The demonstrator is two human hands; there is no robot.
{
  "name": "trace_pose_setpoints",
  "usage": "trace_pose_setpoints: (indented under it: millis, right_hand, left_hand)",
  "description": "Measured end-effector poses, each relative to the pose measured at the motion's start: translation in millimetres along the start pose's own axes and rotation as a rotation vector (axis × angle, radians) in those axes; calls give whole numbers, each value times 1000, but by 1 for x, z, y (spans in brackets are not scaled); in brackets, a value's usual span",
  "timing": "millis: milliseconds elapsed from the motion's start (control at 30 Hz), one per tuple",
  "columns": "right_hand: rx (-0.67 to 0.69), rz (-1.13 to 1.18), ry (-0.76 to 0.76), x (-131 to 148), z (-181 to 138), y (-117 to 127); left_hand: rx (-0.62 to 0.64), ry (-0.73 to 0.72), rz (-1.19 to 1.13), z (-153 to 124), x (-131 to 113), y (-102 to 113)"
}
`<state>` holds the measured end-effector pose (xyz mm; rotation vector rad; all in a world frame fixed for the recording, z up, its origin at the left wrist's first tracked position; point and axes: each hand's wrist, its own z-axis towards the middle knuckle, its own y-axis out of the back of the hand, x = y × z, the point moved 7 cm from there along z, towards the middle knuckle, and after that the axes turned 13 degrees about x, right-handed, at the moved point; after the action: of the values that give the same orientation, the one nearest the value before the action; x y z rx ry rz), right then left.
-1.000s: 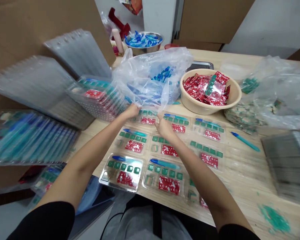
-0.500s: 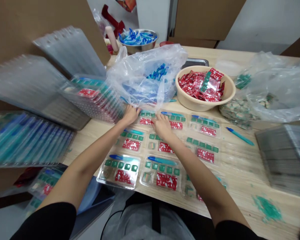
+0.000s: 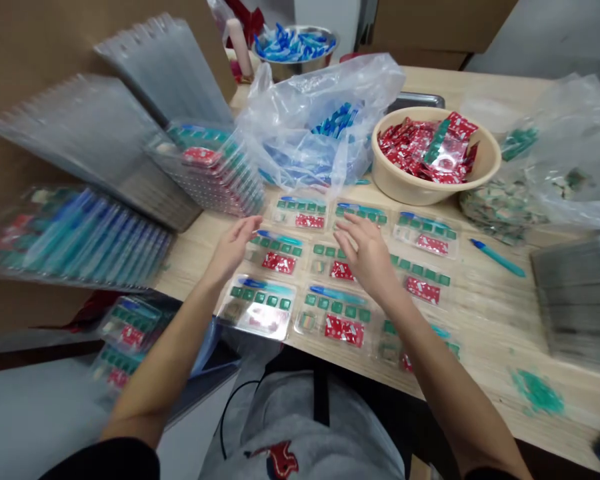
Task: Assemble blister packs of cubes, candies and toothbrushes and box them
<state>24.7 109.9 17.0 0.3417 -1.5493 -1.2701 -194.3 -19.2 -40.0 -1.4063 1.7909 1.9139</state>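
Observation:
Clear plastic trays lie in rows on the table. Each visible one has small green squares and a red patterned packet, and most show a blue-and-teal pen. My left hand [image 3: 230,252] hovers at the left edge of the rows, fingers stretched out and holding nothing, beside a middle-row tray [image 3: 279,252]. Above the middle of the rows is my right hand [image 3: 366,257], open with fingers spread; it partly hides a back-row tray [image 3: 361,213] and a middle-row tray [image 3: 333,260]. The back-left tray [image 3: 300,213] lies uncovered between the hands.
Filled trays [image 3: 215,167] and stacked clear trays [image 3: 95,140] lean at left. Behind the rows are a plastic bag [image 3: 300,157] of blue pieces and a cream basin [image 3: 415,190] of red packets. A loose pen [image 3: 497,258] and a grey stack [image 3: 575,300] are at right.
Both hands have come away from the back-left trays. My left hand moved left and nearer me, my right hand to the right. The camera view has shifted too.

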Motion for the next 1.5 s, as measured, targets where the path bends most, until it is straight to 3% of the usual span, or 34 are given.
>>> trace_pose_setpoints:
  millis: [133,333,433,567,833,1067,1167,1267,1333,1400,1500]
  right_hand:
    - [29,-22,78,28,-33,-24]
    - [182,-141,-219,-18,-81,-72]
    - [195,-127,-247,-28,-90,-84]
    - [179,-132,-253,-24,-90,-84]
    - [178,-139,-278,-18,-92,-80]
    - [113,-95,-260,-16,-97,-71]
    - [-40,28,-201,-16,-110,-50]
    - [-164,301,-184,-15,-122,-35]
    - [-125,599,-232,-12,-122,-40]
    - [6,917,-273,1,-114,-55]
    - [136,1161,-257,28,-100,-66]
  left_hand:
    - [-34,197,47,-13,22,-17]
    - [30,325,-13,3,38,-12]
    - [128,374,-125,10,44,-13]
    - [180,386,-303,9,45,-16]
    - [78,327,-730,-6,32,-12]
    - [24,318,-899,-19,27,-3]
    - [-50,314,-926,-28,29,10]
    - [-126,300,-936,-49,30,23]
    - [-149,291,-936,-67,26,24]
    - [-143,272,-938,-86,19,17]
    - [-89,199,-930,-108,2,0]
